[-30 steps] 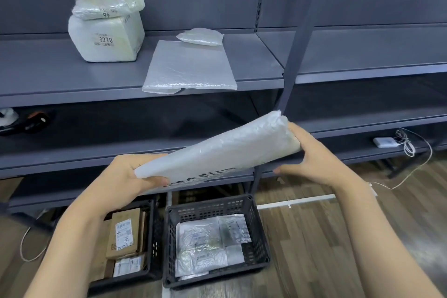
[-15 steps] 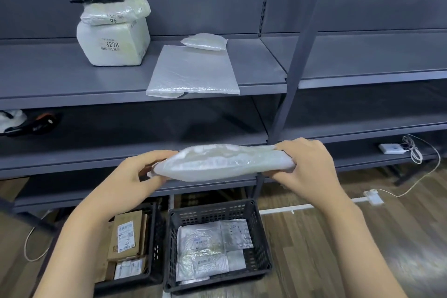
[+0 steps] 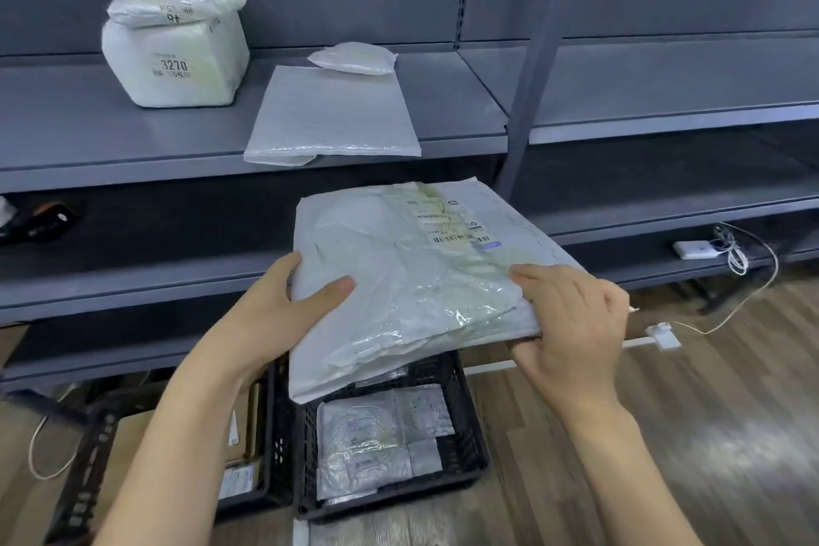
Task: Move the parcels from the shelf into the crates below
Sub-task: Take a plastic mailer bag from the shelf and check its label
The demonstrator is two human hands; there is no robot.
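Dark grey metal shelf (image 3: 133, 146) fills the top half of the frame, w/ more shelf boards below it. Wood-look floor (image 3: 687, 434) at lower right, smooth and a bit shiny.

On the top board, upper left: a fat white bag parcel (image 3: 177, 62) marked 3270, w/ a smaller white bag (image 3: 177, 0) on top and sth black on that. Upper middle: a flat grey mailer (image 3: 332, 115), thin and square, its front edge hanging a bit over the shelf lip. Just behind it, a small puffy pouch (image 3: 352, 58).

Mid frame: a big flat parcel (image 3: 412, 279) in crinkly see-thru plastic, label side up, held in the air over the crates. Left hand (image 3: 274, 315) holds its left edge, thumb on top. Right hand (image 3: 576, 324) holds the right corner, fingers on top, thumb under.

Bottom middle: black plastic crate (image 3: 461, 426) w/ holes in the walls, soft white bags inside. Left of it, touching, a 2nd crate (image 3: 84, 479) w/ brown boxes.

Right side, low shelf: small white box (image 3: 696, 250) w/ a white cable (image 3: 735, 253).
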